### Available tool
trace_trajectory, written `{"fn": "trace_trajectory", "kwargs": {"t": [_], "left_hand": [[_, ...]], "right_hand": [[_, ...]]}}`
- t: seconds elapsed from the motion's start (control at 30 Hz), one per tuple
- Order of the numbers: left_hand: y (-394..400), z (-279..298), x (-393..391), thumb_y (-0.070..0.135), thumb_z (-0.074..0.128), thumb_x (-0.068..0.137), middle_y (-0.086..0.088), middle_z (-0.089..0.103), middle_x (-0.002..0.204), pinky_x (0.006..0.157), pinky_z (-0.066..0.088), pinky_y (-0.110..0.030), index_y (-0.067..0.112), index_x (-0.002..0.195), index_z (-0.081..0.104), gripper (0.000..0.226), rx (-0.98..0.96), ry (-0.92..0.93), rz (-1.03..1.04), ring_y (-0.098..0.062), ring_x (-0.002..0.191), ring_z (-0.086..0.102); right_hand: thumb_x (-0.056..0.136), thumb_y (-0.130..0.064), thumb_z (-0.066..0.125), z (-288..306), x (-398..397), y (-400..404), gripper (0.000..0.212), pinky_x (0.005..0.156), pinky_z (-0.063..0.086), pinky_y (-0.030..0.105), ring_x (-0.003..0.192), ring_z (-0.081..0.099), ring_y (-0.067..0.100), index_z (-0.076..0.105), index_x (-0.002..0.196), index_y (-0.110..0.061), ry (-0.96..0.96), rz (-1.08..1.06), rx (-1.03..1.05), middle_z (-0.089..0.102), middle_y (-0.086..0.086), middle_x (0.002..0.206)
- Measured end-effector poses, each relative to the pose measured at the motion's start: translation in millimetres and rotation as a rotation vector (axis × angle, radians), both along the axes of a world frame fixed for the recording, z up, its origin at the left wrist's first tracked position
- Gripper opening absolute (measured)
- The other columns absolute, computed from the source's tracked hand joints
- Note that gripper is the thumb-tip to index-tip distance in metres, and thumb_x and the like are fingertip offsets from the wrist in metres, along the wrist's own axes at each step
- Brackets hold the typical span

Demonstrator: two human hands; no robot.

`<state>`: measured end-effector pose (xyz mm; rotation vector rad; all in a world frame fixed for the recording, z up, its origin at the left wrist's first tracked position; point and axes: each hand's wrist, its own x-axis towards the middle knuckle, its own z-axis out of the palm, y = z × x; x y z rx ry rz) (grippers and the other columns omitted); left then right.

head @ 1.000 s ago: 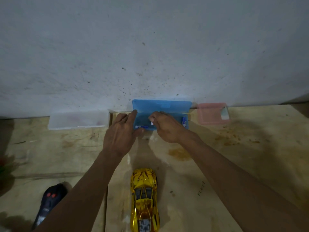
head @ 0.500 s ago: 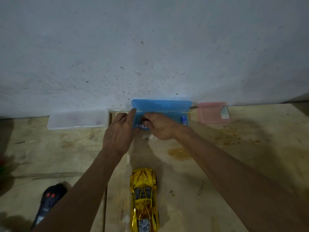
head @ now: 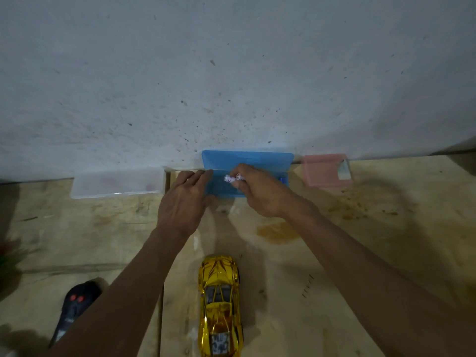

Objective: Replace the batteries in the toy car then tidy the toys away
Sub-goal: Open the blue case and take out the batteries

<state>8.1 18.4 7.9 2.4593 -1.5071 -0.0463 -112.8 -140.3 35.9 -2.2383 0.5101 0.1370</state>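
Observation:
A blue plastic box [head: 247, 161] stands open against the wall, its lid upright. My left hand [head: 184, 202] rests with straight fingers against the box's left end. Over the box, my right hand [head: 260, 191] pinches a small white battery [head: 230, 178] between thumb and fingers. Another battery [head: 282, 180] with a blue end lies at the box's right end. The gold toy car [head: 220, 302] sits on the wooden table near me, nose toward the box. A dark remote control [head: 74, 307] with red buttons lies at the lower left, partly hidden by my left forearm.
A clear plastic box [head: 117, 182] lies left of the blue one and a pink plastic box [head: 325, 170] right of it, both along the white wall [head: 231, 73]. The wooden table [head: 360, 240] is stained. Something red and green shows at the far left edge.
My right hand reached to the left inside the blue box, then lifted out a white battery that it now pinches above the box. My left hand stayed at the box's left end.

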Motion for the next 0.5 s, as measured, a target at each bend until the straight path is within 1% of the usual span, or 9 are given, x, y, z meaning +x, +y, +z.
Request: {"fn": "trace_trajectory", "kwargs": {"t": [0.03,0.1,0.17,0.23,0.3,0.37,0.4,0.47,0.5], "left_hand": [[-0.2,-0.5,-0.7,0.014,0.084,0.079,-0.021,0.069,0.121,0.084,0.058,-0.05,-0.002,0.128,0.063,0.055,0.007,-0.007,0.008,-0.042,0.11,0.061],[-1.0,-0.6,-2.5,0.02,0.082,0.082,-0.02,0.068,0.122,0.087,0.057,-0.05,-0.001,0.125,0.065,0.051,0.009,-0.016,0.019,-0.041,0.111,0.06],[-2.3,-0.4,-4.4,0.029,0.079,0.084,-0.019,0.067,0.123,0.089,0.056,-0.049,-0.001,0.124,0.065,0.052,0.019,-0.019,0.033,-0.04,0.112,0.059],[-3.6,-0.5,-5.6,0.036,0.078,0.084,-0.017,0.068,0.123,0.089,0.055,-0.048,-0.001,0.125,0.065,0.056,0.033,-0.016,0.057,-0.038,0.113,0.059],[-4.6,-0.4,-7.1,0.039,0.078,0.083,-0.016,0.068,0.123,0.088,0.056,-0.046,0.0,0.125,0.065,0.058,0.038,-0.017,0.073,-0.037,0.113,0.059],[-5.7,0.7,-8.4,0.039,0.079,0.082,-0.016,0.069,0.122,0.086,0.056,-0.046,0.001,0.126,0.064,0.06,0.037,-0.011,0.08,-0.037,0.112,0.059],[-6.1,1.2,-8.6,0.039,0.079,0.082,-0.016,0.069,0.122,0.086,0.056,-0.046,0.001,0.126,0.064,0.061,0.037,-0.007,0.081,-0.037,0.112,0.059],[-6.6,1.4,-8.2,0.038,0.079,0.082,-0.016,0.069,0.122,0.087,0.056,-0.047,0.001,0.127,0.064,0.06,0.038,-0.003,0.08,-0.037,0.113,0.059],[-6.6,1.2,-7.7,0.039,0.078,0.083,-0.016,0.069,0.122,0.087,0.056,-0.047,0.001,0.127,0.064,0.06,0.041,-0.002,0.08,-0.037,0.113,0.059]], "right_hand": [[0.105,-0.02,0.043,-1.2,-10.7,-1.0,0.014,0.075,0.039,0.033,0.095,0.051,0.02,0.053,0.112,-0.013,-0.013,0.001,-0.041,0.056,0.005,0.108],[0.103,-0.011,0.047,-8.3,-30.9,0.7,0.011,0.079,0.044,0.038,0.099,0.05,0.022,0.052,0.111,-0.016,-0.012,0.029,-0.151,0.056,0.005,0.109],[0.097,-0.001,0.049,-15.3,-46.4,6.5,0.021,0.083,0.045,0.044,0.102,0.049,0.025,0.052,0.112,-0.015,0.021,0.059,-0.24,0.055,0.007,0.11],[0.094,0.003,0.049,-19.1,-56.7,13.4,0.025,0.083,0.044,0.044,0.103,0.047,0.027,0.053,0.114,-0.011,0.049,0.07,-0.315,0.054,0.009,0.111],[0.09,0.005,0.051,-23.9,-64.4,17.6,0.028,0.083,0.046,0.044,0.104,0.046,0.027,0.053,0.113,-0.011,0.059,0.07,-0.392,0.051,0.007,0.111],[0.089,0.002,0.053,-27.9,-67.9,21.3,0.025,0.082,0.049,0.045,0.105,0.045,0.026,0.055,0.11,-0.012,0.051,0.034,-0.422,0.049,0.006,0.11],[0.092,-0.004,0.054,-28.4,-68.2,22.3,0.02,0.082,0.05,0.046,0.105,0.045,0.026,0.057,0.109,-0.012,0.033,0.013,-0.418,0.05,0.005,0.109],[0.096,-0.016,0.054,-23.6,-67.1,22.1,0.013,0.081,0.051,0.044,0.103,0.05,0.025,0.061,0.106,-0.012,-0.02,-0.061,-0.395,0.056,0.005,0.106],[0.095,-0.016,0.056,-20.5,-65.9,19.7,0.011,0.077,0.052,0.042,0.099,0.053,0.026,0.063,0.101,-0.011,-0.059,-0.108,-0.411,0.059,0.005,0.101]]}}
